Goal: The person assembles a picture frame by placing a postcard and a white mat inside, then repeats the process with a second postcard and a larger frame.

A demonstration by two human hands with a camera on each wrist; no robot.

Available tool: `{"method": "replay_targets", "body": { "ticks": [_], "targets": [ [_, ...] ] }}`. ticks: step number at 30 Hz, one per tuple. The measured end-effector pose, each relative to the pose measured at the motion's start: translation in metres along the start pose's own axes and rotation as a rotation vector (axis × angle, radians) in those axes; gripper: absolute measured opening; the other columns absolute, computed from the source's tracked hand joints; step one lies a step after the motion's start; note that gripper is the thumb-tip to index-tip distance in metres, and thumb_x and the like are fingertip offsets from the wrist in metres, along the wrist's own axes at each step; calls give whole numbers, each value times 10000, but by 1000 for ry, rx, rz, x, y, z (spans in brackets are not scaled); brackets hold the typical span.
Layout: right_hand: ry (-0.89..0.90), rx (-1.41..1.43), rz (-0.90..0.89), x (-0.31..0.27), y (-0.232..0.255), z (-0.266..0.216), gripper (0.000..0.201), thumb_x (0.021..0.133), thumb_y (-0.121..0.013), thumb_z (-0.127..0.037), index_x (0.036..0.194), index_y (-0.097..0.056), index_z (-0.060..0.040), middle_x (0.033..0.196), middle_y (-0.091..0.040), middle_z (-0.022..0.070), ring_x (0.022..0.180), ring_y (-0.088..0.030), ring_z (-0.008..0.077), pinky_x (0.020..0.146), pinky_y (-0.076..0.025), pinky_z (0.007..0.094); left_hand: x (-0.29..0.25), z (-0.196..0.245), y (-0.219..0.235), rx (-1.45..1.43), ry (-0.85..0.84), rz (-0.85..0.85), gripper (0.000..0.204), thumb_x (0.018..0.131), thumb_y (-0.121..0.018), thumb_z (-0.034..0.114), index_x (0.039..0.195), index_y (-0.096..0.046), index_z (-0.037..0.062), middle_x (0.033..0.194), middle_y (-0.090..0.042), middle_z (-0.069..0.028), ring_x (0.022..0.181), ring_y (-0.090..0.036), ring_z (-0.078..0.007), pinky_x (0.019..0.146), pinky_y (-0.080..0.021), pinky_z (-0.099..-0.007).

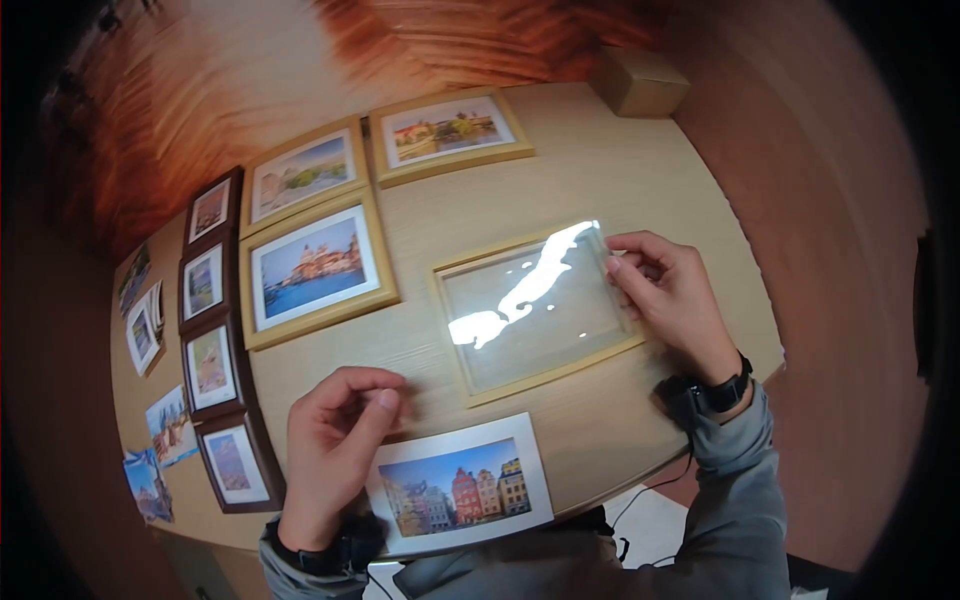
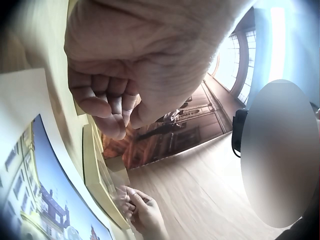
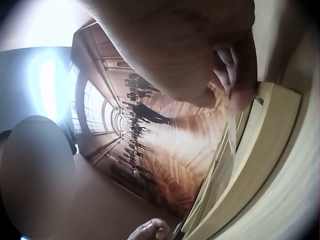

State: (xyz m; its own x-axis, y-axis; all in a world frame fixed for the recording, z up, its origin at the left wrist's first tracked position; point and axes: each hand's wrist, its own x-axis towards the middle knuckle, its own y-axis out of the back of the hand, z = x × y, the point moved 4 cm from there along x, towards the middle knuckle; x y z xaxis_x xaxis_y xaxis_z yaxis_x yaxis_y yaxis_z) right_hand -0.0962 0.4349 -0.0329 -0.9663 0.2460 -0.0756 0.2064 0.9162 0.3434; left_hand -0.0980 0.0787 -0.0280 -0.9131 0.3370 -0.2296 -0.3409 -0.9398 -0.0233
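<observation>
A light wooden picture frame [image 1: 560, 376] lies on the table with a clear sheet [image 1: 540, 330] over its opening, bright with glare. At the frame's right end my right hand [image 1: 665, 290] pinches the sheet's edge between thumb and fingers; in the right wrist view the sheet [image 3: 231, 131] tilts up out of the frame [image 3: 265, 130] at that hand. My left hand [image 1: 345, 430] hovers left of the frame, its fingers loosely curled around nothing. Just below it lies a white-bordered print [image 1: 455, 490] of colourful townhouses, near the table's front edge.
Light wooden frames with pictures [image 1: 320, 265] stand at the back left. Beside them runs a column of dark frames [image 1: 212, 370]. Loose prints [image 1: 172, 425] lie along the far left edge, and a small box [image 1: 640, 85] sits at the back right corner.
</observation>
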Motion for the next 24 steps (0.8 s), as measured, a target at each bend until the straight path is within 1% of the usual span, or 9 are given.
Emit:
{"method": "replay_targets", "body": {
  "ticks": [2,6,10,12,13,14,16,17,24],
  "targets": [
    [162,-228,46,0,3,-4,225,992,-729,-104,1118,-717,82,780,-679,40,635,-563,63,599,-491,240,-1,1,0,20,-1,40,158,1040,-674,77,1156,-706,-25,931,-714,-28,850,-660,-76,787,-551,-229],
    [294,-398,124,-2,4,-11,216,962,-746,-113,1068,-730,74,752,-677,72,663,-574,82,632,-496,266,-1,1,-1,53,-3,85,141,1034,-683,66,1135,-714,-27,945,-710,-20,860,-658,-71,780,-552,-232],
    [282,-410,98,-3,4,-10,208,958,-744,-115,1056,-734,67,743,-667,81,674,-576,90,639,-496,274,0,0,5,159,2,72,153,987,-743,57,1108,-716,-34,955,-700,-29,871,-664,-82,774,-552,-241],
    [251,-361,116,-2,2,-2,201,967,-740,-125,1044,-735,61,737,-661,69,673,-565,92,645,-498,276,-1,6,2,469,-130,-88,224,910,-816,61,1091,-720,-29,957,-699,-56,875,-684,-126,758,-552,-264],
    [231,-342,92,-2,-1,2,201,967,-740,-125,1044,-735,61,737,-661,69,673,-565,92,645,-498,276,-1,0,4,555,-168,-113,363,798,-898,118,1095,-730,-7,951,-695,-98,881,-698,-213,775,-559,-319],
    [257,-325,115,-1,0,2,195,975,-738,-130,1039,-739,55,735,-657,51,674,-557,87,644,-492,270,-2,3,6,563,-138,-105,363,798,-898,118,1095,-730,-7,951,-695,-98,881,-698,-213,775,-559,-319],
    [282,-298,125,-1,-2,-1,191,983,-737,-135,1034,-743,49,733,-653,32,676,-549,82,643,-487,264,-4,11,-3,769,-211,-292,496,714,-949,168,1114,-727,-23,1016,-700,-117,939,-691,-236,871,-555,-336],
    [260,-292,129,-3,-2,-2,188,992,-732,-139,1031,-747,44,737,-651,16,681,-546,75,642,-479,254,-4,11,-2,817,-214,-326,607,628,-977,189,1143,-723,-8,1022,-682,-127,970,-676,-293,879,-565,-358],
    [215,-196,127,-7,-12,-6,198,1017,-716,-150,1019,-753,45,737,-628,-29,684,-517,49,629,-439,229,-11,7,-10,942,-270,-330,510,633,-941,74,1083,-705,30,1016,-651,-101,1002,-628,-319,835,-554,-401]
  ]
}}
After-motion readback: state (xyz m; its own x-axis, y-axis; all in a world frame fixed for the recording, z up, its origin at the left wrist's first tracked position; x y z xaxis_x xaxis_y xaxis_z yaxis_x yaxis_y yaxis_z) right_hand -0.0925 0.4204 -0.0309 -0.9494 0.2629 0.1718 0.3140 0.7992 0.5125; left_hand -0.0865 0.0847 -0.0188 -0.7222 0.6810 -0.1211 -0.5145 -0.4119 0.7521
